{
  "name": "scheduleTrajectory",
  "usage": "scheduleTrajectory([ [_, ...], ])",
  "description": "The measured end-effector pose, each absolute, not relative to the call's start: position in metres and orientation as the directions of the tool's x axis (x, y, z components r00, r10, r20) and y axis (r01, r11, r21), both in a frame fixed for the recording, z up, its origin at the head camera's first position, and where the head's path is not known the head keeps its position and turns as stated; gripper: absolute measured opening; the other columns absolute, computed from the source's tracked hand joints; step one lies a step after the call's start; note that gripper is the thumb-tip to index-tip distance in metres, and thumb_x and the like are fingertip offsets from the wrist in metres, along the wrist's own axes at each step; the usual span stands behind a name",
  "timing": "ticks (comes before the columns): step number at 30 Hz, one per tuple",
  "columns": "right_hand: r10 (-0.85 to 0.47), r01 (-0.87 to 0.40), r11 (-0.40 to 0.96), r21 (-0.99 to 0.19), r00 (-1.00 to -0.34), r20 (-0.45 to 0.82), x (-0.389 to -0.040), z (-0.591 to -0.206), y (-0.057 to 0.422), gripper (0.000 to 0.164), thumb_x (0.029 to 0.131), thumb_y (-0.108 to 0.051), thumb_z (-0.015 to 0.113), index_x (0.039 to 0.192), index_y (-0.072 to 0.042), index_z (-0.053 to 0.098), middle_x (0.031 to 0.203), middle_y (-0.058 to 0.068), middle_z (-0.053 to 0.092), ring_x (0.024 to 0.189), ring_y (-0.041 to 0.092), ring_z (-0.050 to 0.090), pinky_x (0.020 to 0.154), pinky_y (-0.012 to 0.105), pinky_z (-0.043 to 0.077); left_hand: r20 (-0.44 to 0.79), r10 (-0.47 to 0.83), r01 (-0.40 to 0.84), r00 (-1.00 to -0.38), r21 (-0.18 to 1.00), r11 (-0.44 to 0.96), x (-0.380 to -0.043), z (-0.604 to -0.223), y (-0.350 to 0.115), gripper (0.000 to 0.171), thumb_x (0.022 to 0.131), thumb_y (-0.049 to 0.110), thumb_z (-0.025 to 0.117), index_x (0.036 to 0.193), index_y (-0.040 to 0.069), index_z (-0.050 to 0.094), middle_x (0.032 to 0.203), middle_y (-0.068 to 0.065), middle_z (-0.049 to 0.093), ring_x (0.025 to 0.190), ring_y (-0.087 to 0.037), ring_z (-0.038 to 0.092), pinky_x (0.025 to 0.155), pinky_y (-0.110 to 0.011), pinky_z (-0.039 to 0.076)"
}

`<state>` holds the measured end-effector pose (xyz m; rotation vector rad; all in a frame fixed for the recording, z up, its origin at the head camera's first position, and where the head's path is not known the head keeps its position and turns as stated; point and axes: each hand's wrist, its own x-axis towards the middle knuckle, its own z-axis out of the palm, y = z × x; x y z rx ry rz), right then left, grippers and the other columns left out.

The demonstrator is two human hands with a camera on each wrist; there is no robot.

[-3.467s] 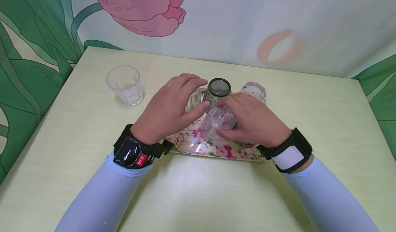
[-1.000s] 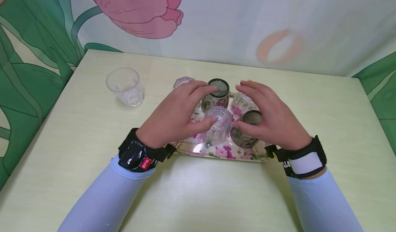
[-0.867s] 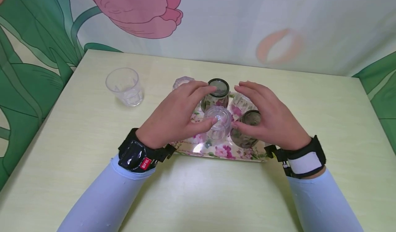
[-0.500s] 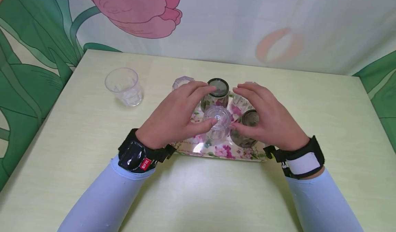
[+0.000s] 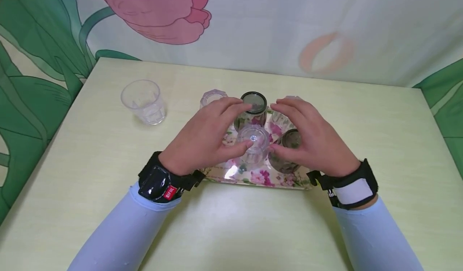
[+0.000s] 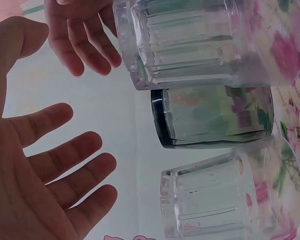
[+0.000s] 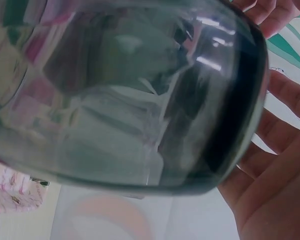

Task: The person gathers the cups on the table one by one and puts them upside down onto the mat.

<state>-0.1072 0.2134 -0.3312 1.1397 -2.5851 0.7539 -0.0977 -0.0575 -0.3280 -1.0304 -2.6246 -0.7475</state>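
Observation:
Both hands hover over a floral tray [image 5: 231, 174] that bears several upside-down glasses. My left hand [image 5: 202, 138] is spread at the left, its thumb overlapping the front clear glass [image 5: 254, 142] in the head view. In the left wrist view its fingers [image 6: 80, 155] are apart from the glasses. My right hand [image 5: 312, 140] is held loosely over the front smoky glass [image 5: 283, 160], which fills much of the right wrist view. A second smoky glass [image 5: 255, 104] stands behind, between clear glasses at back left [image 5: 213, 96] and back right [image 5: 280, 120], both partly hidden by the hands.
A clear tumbler [image 5: 144, 102] stands upright, mouth up, on the pale table [image 5: 231, 227] left of the tray. A curtain with printed flowers [image 5: 253, 30] hangs behind the table's back edge.
My right hand, earlier holding the front clear glass, has let go and moved right, over the front smoky glass. My left hand has shifted slightly right and down. Over the last second both hands hardly move.

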Motion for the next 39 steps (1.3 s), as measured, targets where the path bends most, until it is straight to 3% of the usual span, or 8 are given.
scheduleTrajectory([
  [30, -0.641, -0.736, 0.575, -0.357, -0.676, 0.363, -0.1056, -0.3305, 0.2122, 0.080, 0.079, -0.033, 0.083, 0.146, -0.008, 0.048, 0.145, 0.013, 0.048, 0.138, 0.032, 0.042, 0.114, 0.049, 0.038, 0.392, 0.560, 0.682, -0.730, 0.358, 0.638, -0.0965, -0.3259, -0.0615, 0.069, 0.088, 0.044, 0.070, 0.143, 0.008, 0.051, 0.137, -0.011, 0.055, 0.127, -0.026, 0.053, 0.110, -0.041, 0.044],
  [39, -0.639, -0.732, 0.576, -0.364, -0.681, 0.357, -0.1057, -0.3312, 0.2132, 0.080, 0.078, -0.033, 0.084, 0.145, -0.008, 0.049, 0.144, 0.013, 0.049, 0.137, 0.031, 0.042, 0.113, 0.048, 0.039, 0.421, 0.518, 0.662, -0.745, 0.367, 0.653, -0.0992, -0.3205, -0.0676, 0.059, 0.091, 0.040, 0.069, 0.138, 0.007, 0.056, 0.134, -0.008, 0.058, 0.127, -0.023, 0.053, 0.109, -0.037, 0.044],
])
